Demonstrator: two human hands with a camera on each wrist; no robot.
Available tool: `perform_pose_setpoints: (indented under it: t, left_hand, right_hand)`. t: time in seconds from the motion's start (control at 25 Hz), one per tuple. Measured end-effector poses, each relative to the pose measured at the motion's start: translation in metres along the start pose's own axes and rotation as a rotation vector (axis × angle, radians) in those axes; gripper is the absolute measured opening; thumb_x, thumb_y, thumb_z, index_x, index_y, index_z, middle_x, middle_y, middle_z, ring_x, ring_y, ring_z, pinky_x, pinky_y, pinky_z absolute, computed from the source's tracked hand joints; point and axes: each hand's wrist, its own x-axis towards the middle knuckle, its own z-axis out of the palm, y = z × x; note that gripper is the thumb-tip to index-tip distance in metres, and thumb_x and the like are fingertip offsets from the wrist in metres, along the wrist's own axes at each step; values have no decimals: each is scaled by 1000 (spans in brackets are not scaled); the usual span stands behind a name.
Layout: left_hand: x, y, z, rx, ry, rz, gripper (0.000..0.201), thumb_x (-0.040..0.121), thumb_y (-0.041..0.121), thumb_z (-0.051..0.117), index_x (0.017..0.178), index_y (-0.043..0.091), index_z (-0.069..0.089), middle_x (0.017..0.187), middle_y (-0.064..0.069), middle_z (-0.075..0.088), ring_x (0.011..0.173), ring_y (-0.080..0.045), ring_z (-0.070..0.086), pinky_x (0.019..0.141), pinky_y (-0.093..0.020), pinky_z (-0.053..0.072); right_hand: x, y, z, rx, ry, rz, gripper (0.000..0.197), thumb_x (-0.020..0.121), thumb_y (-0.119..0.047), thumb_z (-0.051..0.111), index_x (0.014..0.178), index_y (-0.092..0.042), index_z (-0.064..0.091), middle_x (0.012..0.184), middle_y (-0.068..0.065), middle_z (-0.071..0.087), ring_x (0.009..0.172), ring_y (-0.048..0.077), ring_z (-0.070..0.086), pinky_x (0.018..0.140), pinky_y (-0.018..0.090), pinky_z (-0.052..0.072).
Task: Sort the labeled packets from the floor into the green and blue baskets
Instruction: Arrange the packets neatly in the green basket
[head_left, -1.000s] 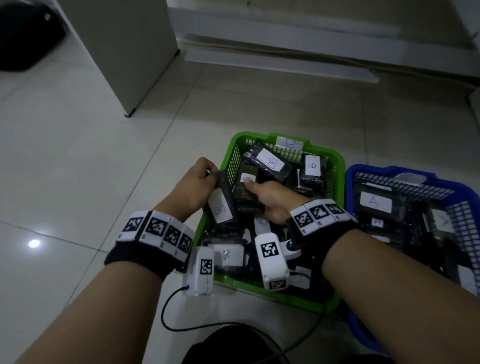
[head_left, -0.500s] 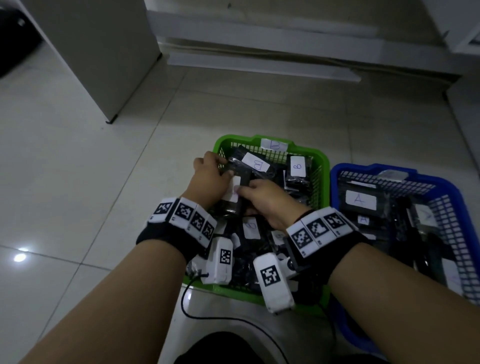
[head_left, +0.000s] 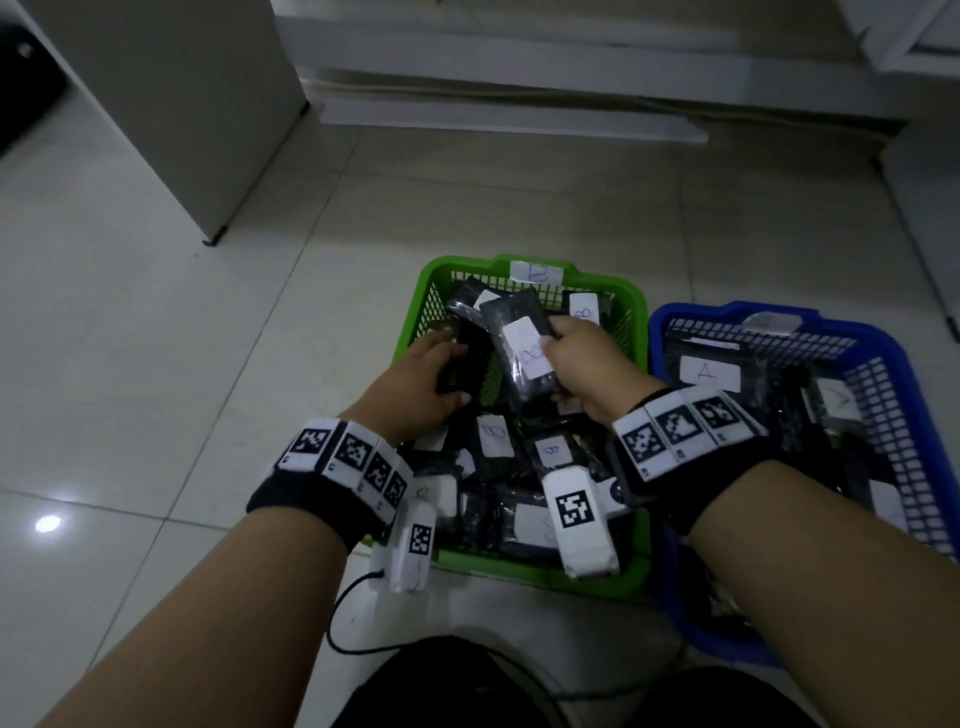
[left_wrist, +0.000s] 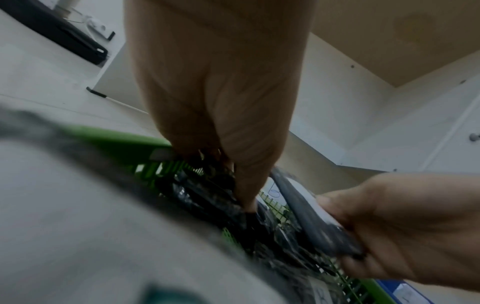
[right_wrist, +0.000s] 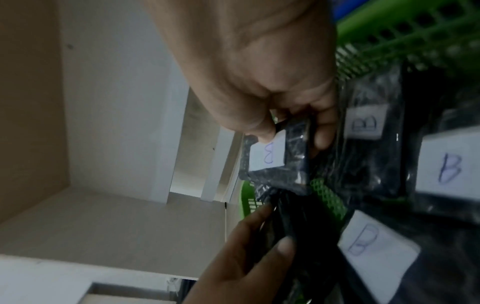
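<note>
My right grip (head_left: 582, 364) has lifted a B packet (head_left: 522, 353) clear; my left grip (head_left: 421, 384) now clutches another dark packet (head_left: 462, 358) inside the green basket (head_left: 631, 306), so both belong there.

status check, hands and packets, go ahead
Left hand grips a dark packet. Right hand holds B packet over green basket. Nothing blocking.

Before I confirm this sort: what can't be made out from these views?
- Label of the packet in the left hand: faces away in the head view, blurred in the left wrist view.
- Blue basket near corner: the right forearm covers it.
- Green basket floor: buried under packets.
</note>
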Motion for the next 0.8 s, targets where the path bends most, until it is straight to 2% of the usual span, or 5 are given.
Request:
perform_pose_setpoints:
  t: [0.24, 0.4, 0.48, 0.64, 0.8]
  left_hand:
    - [-3, 4, 0, 85, 100, 55, 60, 77, 24, 73, 132, 18, 51, 149, -2, 32, 135, -24, 32, 110, -31, 26]
    - [-18, 14, -10, 18, 205, 115, 26, 74, 25, 75, 99, 27, 70, 107, 5, 59, 106, -18, 53, 86, -20, 34]
    - [-31, 24, -17, -63, 63, 40, 17, 74, 29, 77, 90, 27, 72, 90, 11, 65, 90, -10, 61, 74, -17, 42]
    - [-52, 23, -20, 51, -303, -66, 35, 65, 42, 82, 95, 29, 70, 91, 11, 70, 86, -5, 62, 74, -20, 46]
    - [-62, 14, -23, 120, -381, -59, 40, 69, 33, 81, 105, 21, 67, 98, 5, 67, 89, -10, 57, 76, -20, 40]
  right_hand:
    - [-14, 37, -16, -774, -4, -154, 45, 94, -8, 45, 137, -20, 47, 136, 14, 46, 123, 33, 45, 99, 36, 43]
    - [-26, 40, -4, -767, 216, -410, 23, 88, -11, 56, 109, -13, 64, 112, 10, 53, 110, 28, 47, 86, 35, 46]
    - [-35, 33, 7, -594, 49, -354, 13, 87, -25, 61, 95, -15, 66, 101, 7, 62, 98, 24, 58, 78, 32, 50]
    - [-49, 26, 38, -800, -247, -229, 56, 78, -56, 64, 113, -13, 53, 109, 7, 61, 98, 27, 59, 68, 31, 43]
    - [-47, 22, 40, -531, -220, -65, 62, 77, -31, 72, 126, -9, 42, 108, 11, 59, 95, 28, 59, 69, 30, 42]
